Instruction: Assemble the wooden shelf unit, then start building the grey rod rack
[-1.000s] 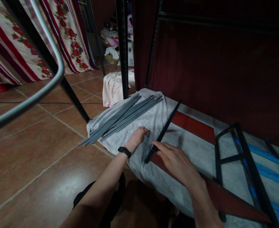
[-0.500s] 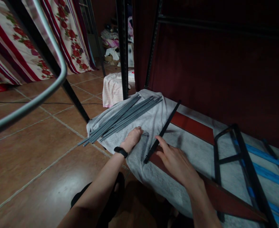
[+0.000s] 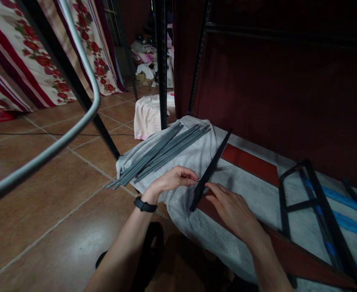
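Probably as padding, the cloth (image 3: 184,213) lies under the frame (image 3: 302,205), bar (image 3: 215,160) and rods (image 3: 160,153). The bar slants across it, within easy reach; the rods lie bunched to its left, seemingly out of the way. The right hand (image 3: 231,207), loosely curled, touches the bar's side, perhaps steadying it; whether it clasps it, I cannot tell. The left hand (image 3: 176,179) pinches a thin metal piece (image 3: 197,180), thumb and finger nearly closed, by the bar's edge.

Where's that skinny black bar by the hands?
In the head view, the black bar slants just right of center, between the left hand and right hand, with gray sticks to its left and a red panel to its right.
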### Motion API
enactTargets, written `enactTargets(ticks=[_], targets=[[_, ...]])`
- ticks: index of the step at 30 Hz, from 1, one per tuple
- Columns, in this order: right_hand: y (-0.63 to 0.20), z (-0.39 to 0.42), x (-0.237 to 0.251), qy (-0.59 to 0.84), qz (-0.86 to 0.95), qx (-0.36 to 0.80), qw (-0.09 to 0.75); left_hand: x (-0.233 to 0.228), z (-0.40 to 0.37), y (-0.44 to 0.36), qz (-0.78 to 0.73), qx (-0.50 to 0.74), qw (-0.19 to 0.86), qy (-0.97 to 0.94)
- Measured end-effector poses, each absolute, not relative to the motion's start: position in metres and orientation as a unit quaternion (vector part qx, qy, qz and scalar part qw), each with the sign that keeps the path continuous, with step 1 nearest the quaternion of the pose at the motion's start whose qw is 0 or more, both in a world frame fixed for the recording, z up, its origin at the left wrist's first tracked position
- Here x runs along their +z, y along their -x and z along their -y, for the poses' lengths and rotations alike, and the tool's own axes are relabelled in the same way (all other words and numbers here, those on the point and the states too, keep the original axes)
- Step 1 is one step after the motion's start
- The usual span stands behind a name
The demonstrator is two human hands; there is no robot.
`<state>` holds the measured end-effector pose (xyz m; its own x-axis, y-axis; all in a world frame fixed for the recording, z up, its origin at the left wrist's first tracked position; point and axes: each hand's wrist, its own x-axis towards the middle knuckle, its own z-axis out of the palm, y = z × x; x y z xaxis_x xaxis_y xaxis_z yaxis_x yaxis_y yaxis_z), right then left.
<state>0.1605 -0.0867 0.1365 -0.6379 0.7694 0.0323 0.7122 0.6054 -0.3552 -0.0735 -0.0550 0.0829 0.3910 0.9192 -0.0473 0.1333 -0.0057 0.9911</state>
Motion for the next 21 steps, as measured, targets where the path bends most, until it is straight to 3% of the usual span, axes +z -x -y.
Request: enactTargets(ticks=[8,21], targets=[[-0.1591,0.0884,0.1378,0.450,0.871,0.177,0.088,0.0860,0.0592,0.0767,-0.420,0.339,0.492,-0.683],[-0.1585,0.0891,0.1377,0.445,0.875,0.166,0.090,0.0919,0.0601,0.0819,-0.407,0.350,0.491,-0.686]])
